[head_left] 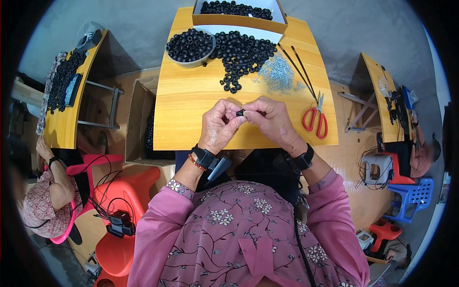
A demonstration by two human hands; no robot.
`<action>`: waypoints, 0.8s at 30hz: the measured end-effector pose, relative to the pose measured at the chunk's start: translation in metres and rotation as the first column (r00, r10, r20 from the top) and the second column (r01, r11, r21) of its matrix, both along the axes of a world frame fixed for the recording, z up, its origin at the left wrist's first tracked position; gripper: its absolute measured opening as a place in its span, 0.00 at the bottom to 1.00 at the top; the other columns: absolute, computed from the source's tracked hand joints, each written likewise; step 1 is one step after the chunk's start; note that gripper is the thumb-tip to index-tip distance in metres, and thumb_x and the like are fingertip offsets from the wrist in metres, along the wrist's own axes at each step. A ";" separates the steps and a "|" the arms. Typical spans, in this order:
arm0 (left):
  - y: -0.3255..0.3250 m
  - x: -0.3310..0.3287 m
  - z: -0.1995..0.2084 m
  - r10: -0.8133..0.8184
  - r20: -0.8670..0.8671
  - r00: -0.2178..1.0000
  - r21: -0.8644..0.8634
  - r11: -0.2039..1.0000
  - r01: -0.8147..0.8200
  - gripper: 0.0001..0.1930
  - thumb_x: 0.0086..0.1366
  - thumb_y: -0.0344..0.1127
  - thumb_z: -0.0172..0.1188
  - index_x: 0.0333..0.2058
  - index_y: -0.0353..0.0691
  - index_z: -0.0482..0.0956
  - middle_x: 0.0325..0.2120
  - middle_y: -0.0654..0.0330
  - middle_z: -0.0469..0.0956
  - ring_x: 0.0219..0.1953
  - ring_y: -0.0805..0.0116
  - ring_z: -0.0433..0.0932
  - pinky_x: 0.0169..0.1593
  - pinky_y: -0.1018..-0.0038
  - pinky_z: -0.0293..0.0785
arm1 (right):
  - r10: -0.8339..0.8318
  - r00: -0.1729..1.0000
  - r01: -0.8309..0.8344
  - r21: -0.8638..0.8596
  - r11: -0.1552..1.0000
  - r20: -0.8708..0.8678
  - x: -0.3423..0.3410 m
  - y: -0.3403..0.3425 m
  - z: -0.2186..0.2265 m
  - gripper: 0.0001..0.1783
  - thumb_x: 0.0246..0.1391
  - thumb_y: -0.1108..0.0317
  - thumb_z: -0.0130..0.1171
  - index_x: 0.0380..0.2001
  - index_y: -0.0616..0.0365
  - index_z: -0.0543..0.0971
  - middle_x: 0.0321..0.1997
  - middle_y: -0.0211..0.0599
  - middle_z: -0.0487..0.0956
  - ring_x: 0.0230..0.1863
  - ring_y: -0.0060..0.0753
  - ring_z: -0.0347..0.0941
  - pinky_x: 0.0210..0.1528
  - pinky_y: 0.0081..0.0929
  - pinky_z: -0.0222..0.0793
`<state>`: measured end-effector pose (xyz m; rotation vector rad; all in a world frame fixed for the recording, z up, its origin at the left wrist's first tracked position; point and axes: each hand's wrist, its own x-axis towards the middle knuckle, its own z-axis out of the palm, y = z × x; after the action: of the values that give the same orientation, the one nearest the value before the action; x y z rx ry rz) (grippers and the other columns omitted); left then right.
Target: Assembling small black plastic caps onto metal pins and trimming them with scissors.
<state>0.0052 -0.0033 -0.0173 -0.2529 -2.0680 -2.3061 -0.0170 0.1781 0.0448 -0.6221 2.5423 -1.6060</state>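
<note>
Over the near half of the yellow table, my left hand (221, 125) pinches a black bead (240, 113) between thumb and fingertips. My right hand (273, 122) is closed at the same bead, thumb and forefinger pressed together against it; whether it holds some smaller piece is hidden. Beyond my hands lies a loose heap of black beads (239, 55). To its right is a scatter of small pale blue, clear-looking pieces (278, 72). A clear round bowl (191, 63) full of black beads stands at the far left of the table.
Red-handled scissors (310, 119) and two thin black rods (302, 69) lie on the table's right side. An open box (239, 20) of black beads is at the far edge. A cardboard carton (136, 119) and red stools (117, 248) stand left. People sit at side tables.
</note>
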 end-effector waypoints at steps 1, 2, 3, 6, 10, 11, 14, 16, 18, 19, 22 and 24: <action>0.000 0.000 0.000 0.007 0.002 1.000 -0.010 1.000 -0.007 0.11 0.61 0.23 0.69 0.38 0.37 0.76 0.30 0.68 0.78 0.32 0.82 0.74 0.40 0.82 0.75 | 0.014 1.000 -0.014 0.034 0.999 0.009 0.000 0.001 0.000 0.06 0.58 0.75 0.64 0.38 0.64 0.84 0.29 0.30 0.79 0.30 0.18 0.75 0.35 0.20 0.71; 0.000 0.000 -0.002 0.007 0.003 1.000 -0.010 1.000 -0.007 0.11 0.61 0.23 0.69 0.38 0.37 0.76 0.30 0.68 0.78 0.32 0.82 0.74 0.40 0.82 0.75 | 0.014 1.000 -0.014 0.034 0.999 0.009 0.000 0.001 0.000 0.06 0.58 0.75 0.64 0.38 0.64 0.84 0.29 0.30 0.79 0.30 0.18 0.75 0.35 0.20 0.71; 0.000 -0.001 -0.003 0.011 -0.009 1.000 -0.006 1.000 -0.011 0.11 0.61 0.23 0.69 0.38 0.37 0.76 0.30 0.68 0.78 0.32 0.82 0.74 0.40 0.82 0.75 | 0.018 1.000 -0.019 0.032 0.999 0.012 0.000 0.001 0.001 0.06 0.58 0.75 0.64 0.38 0.64 0.84 0.30 0.31 0.79 0.30 0.18 0.75 0.35 0.20 0.71; -0.001 -0.001 -0.004 0.012 -0.013 1.000 -0.018 1.000 -0.012 0.11 0.61 0.23 0.69 0.39 0.37 0.76 0.30 0.68 0.78 0.32 0.82 0.75 0.39 0.82 0.75 | 0.028 1.000 -0.029 0.027 0.999 0.009 0.000 0.003 -0.003 0.06 0.58 0.75 0.64 0.39 0.64 0.84 0.30 0.31 0.79 0.31 0.18 0.75 0.35 0.19 0.72; -0.001 -0.001 -0.007 0.014 -0.024 1.000 0.019 1.000 -0.014 0.11 0.61 0.23 0.69 0.39 0.37 0.76 0.30 0.68 0.79 0.32 0.82 0.75 0.39 0.82 0.75 | 0.030 0.999 -0.031 0.000 1.000 0.027 -0.001 0.006 -0.005 0.07 0.59 0.75 0.64 0.39 0.65 0.84 0.31 0.30 0.80 0.31 0.18 0.76 0.35 0.19 0.73; -0.001 -0.001 -0.008 0.014 -0.024 1.000 0.018 1.000 -0.013 0.11 0.61 0.23 0.69 0.39 0.37 0.76 0.30 0.68 0.79 0.32 0.82 0.75 0.39 0.82 0.75 | 0.030 0.999 -0.030 0.000 1.000 0.027 -0.001 0.005 -0.005 0.07 0.59 0.75 0.64 0.39 0.65 0.84 0.31 0.30 0.80 0.31 0.18 0.76 0.35 0.19 0.73; -0.001 -0.002 -0.006 0.009 -0.026 1.000 0.001 1.000 -0.009 0.11 0.61 0.23 0.69 0.39 0.37 0.76 0.30 0.68 0.79 0.32 0.82 0.74 0.39 0.82 0.75 | -0.022 0.995 0.034 -0.123 0.992 0.100 0.001 0.002 -0.004 0.07 0.55 0.74 0.64 0.36 0.65 0.84 0.27 0.34 0.79 0.28 0.23 0.75 0.32 0.23 0.70; -0.001 -0.001 -0.004 0.010 -0.036 0.999 0.001 1.000 -0.010 0.11 0.62 0.23 0.69 0.39 0.37 0.76 0.30 0.68 0.79 0.32 0.82 0.75 0.39 0.82 0.74 | -0.036 0.995 0.047 -0.118 0.992 0.088 0.001 0.002 -0.004 0.06 0.56 0.74 0.64 0.36 0.65 0.84 0.27 0.33 0.79 0.29 0.21 0.75 0.33 0.22 0.70; -0.001 -0.001 -0.004 0.007 -0.038 0.999 0.012 1.000 -0.007 0.11 0.62 0.24 0.69 0.39 0.37 0.76 0.30 0.68 0.79 0.32 0.82 0.75 0.39 0.82 0.74 | -0.034 0.996 0.044 -0.125 0.991 0.086 0.000 0.001 -0.005 0.06 0.56 0.74 0.64 0.36 0.65 0.84 0.27 0.33 0.79 0.28 0.21 0.75 0.32 0.22 0.70; -0.001 -0.001 -0.004 0.004 -0.041 0.999 0.023 1.000 -0.003 0.10 0.62 0.24 0.69 0.39 0.37 0.76 0.31 0.68 0.79 0.33 0.82 0.75 0.39 0.82 0.74 | -0.031 0.996 0.042 -0.133 0.990 0.083 0.000 0.000 -0.006 0.06 0.56 0.74 0.64 0.36 0.65 0.84 0.27 0.33 0.79 0.28 0.21 0.75 0.32 0.22 0.71; 0.000 -0.001 -0.001 -0.002 -0.022 1.000 0.078 0.997 0.004 0.11 0.62 0.24 0.69 0.39 0.36 0.76 0.31 0.67 0.79 0.33 0.82 0.75 0.39 0.82 0.74 | -0.038 0.996 0.046 -0.110 0.993 0.077 0.002 -0.001 -0.005 0.06 0.56 0.74 0.63 0.36 0.65 0.84 0.27 0.33 0.79 0.28 0.21 0.75 0.32 0.22 0.71; 0.000 -0.001 -0.004 0.001 -0.016 1.000 0.068 0.998 0.000 0.11 0.62 0.24 0.69 0.39 0.36 0.76 0.31 0.67 0.79 0.33 0.82 0.75 0.39 0.82 0.74 | -0.041 0.997 0.048 -0.107 0.993 0.067 0.002 -0.001 -0.007 0.06 0.56 0.74 0.64 0.36 0.65 0.84 0.27 0.34 0.79 0.28 0.22 0.75 0.32 0.23 0.70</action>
<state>0.0039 -0.0034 -0.0212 -0.2674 -1.9780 -2.3613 -0.0149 0.1767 0.0382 -0.5168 2.4535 -1.7585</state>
